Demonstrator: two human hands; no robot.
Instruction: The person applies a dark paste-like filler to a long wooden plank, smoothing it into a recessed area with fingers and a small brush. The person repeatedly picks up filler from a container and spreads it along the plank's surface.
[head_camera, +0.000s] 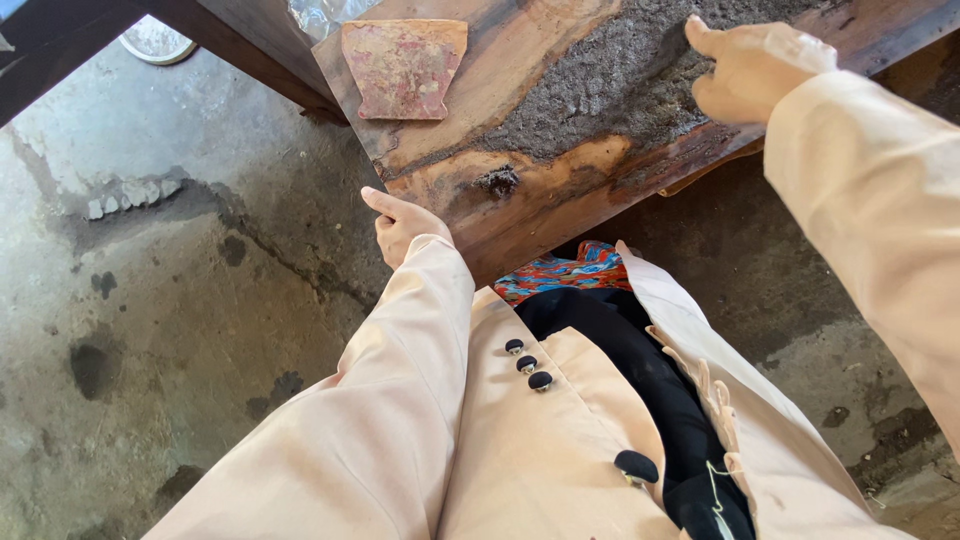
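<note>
A thick wooden slab (520, 75) lies in front of me, with a rough grey gritty patch (610, 70) spread across its middle. My right hand (745, 70) rests on that grey patch at the far right, fingers curled and a finger stretched toward the left. My left hand (398, 225) touches the slab's near edge from the side, fingers together, holding nothing. A worn reddish piece of sandpaper (402, 68) lies flat on the slab's left part, apart from both hands.
Stained concrete floor (150, 300) spreads to the left and below. A round pale dish (155, 40) sits on the floor at the top left. Dark wooden beams (60, 45) cross the upper left corner. My cream jacket fills the lower middle.
</note>
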